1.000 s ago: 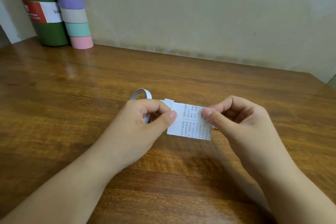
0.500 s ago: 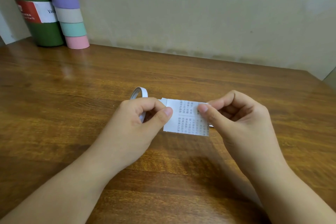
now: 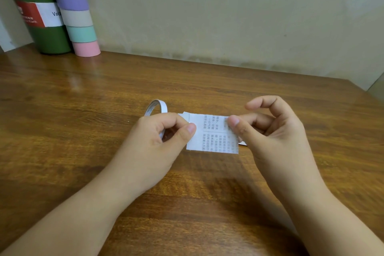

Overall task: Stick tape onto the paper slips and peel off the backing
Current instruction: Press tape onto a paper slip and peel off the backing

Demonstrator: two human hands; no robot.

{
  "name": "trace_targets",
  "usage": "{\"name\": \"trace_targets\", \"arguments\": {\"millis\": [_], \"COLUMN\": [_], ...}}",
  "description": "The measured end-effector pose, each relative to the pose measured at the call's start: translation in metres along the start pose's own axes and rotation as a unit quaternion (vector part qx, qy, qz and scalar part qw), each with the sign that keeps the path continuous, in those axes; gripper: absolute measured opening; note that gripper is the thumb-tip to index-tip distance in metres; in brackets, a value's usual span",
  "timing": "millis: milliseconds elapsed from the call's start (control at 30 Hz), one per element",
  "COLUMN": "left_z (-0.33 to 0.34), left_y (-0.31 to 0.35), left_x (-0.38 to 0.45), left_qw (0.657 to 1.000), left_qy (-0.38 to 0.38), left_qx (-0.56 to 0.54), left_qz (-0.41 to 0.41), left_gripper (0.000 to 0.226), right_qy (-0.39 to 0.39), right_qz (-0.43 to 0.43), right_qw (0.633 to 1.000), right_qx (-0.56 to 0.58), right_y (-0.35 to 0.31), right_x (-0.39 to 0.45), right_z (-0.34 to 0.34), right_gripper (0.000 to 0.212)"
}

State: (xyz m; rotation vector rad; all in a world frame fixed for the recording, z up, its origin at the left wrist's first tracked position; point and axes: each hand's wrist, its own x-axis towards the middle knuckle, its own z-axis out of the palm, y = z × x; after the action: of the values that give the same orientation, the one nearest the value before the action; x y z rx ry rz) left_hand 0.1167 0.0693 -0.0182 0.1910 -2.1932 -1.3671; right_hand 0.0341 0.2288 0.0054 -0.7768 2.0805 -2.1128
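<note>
A small printed paper slip (image 3: 209, 133) hangs between my two hands just above the wooden table (image 3: 83, 110). My left hand (image 3: 153, 143) pinches the slip's left edge between thumb and forefinger; a thin white tape roll (image 3: 159, 106) stands behind this hand, partly hidden by it. A short white tab sticks out at the slip's upper left corner. My right hand (image 3: 270, 131) pinches the slip's right edge with thumb and a finger, its forefinger lifted and curled. A bit of white paper (image 3: 242, 143) peeks out beneath the right thumb.
A green bottle (image 3: 35, 12) with a red and white label stands at the back left by the wall. Beside it rises a stack of pastel tape rolls (image 3: 76, 12). The table's right edge lies near the far right corner.
My right forefinger has lifted away from the slip and the thumb has slid along its right edge. The slip stays in both hands at about the same spot.
</note>
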Motion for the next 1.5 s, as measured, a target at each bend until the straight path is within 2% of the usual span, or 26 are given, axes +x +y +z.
{"name": "trace_targets", "arguments": {"millis": [100,167,233,333,400,467,500,633,767,900,1167,1333,1400,1500], "left_z": [-0.001,-0.002,-0.003,-0.002,-0.002,-0.004,-0.004,-0.003,-0.003,-0.002,-0.002,0.000,0.002,0.006], "left_y": [0.000,0.001,0.000,-0.001,-0.004,-0.006,-0.006,-0.006,-0.006,-0.003,-0.003,-0.001,-0.004,-0.013], "left_x": [0.001,0.001,0.001,0.001,0.002,0.004,0.004,0.003,0.002,0.002,0.002,0.001,-0.001,-0.003], "left_qw": [0.998,0.996,0.994,0.996,0.998,0.999,0.998,0.996,0.995,0.998,1.000,0.998,0.987,0.952], "left_qy": [0.017,0.009,-0.009,-0.012,-0.003,0.008,0.009,-0.021,-0.036,-0.013,-0.005,-0.018,-0.065,-0.152], "left_qx": [0.058,0.078,0.082,0.045,0.001,-0.045,-0.059,-0.086,-0.083,-0.062,-0.023,0.053,0.142,0.266], "left_qz": [0.022,0.049,0.066,0.080,0.058,0.018,0.001,-0.028,-0.030,-0.026,-0.011,-0.037,-0.032,0.008], "left_gripper": [0.018,0.044,0.052,0.016,0.023,0.029,0.033,0.043,0.046,0.037,0.034,0.018,0.019,0.020], "right_qy": [0.006,0.007,-0.006,-0.035,-0.046,-0.059,-0.067,-0.101,-0.087,-0.072,-0.068,-0.126,-0.155,-0.185], "right_qz": [0.022,0.051,0.085,0.121,0.125,0.111,0.101,0.040,-0.005,-0.013,-0.011,0.047,0.069,0.050], "right_qw": [1.000,0.999,0.996,0.992,0.991,0.992,0.992,0.990,0.988,0.989,0.987,0.956,0.929,0.878], "right_qx": [-0.006,-0.008,-0.002,0.018,-0.010,-0.032,-0.038,-0.085,-0.125,-0.125,-0.142,-0.259,-0.330,-0.439], "right_y": [0.001,0.004,0.005,0.007,0.009,0.007,0.005,-0.001,0.002,0.005,0.008,0.013,0.017,0.021], "right_x": [0.002,0.004,0.005,0.004,0.004,0.004,0.002,-0.003,-0.003,-0.002,-0.001,0.003,0.003,0.001], "right_z": [-0.002,-0.005,-0.006,-0.003,-0.001,-0.001,-0.001,0.003,0.002,0.004,0.004,-0.002,-0.003,-0.003], "right_gripper": [0.019,0.016,0.014,0.005,0.022,0.046,0.049,0.034,0.041,0.040,0.039,0.042,0.043,0.035]}}
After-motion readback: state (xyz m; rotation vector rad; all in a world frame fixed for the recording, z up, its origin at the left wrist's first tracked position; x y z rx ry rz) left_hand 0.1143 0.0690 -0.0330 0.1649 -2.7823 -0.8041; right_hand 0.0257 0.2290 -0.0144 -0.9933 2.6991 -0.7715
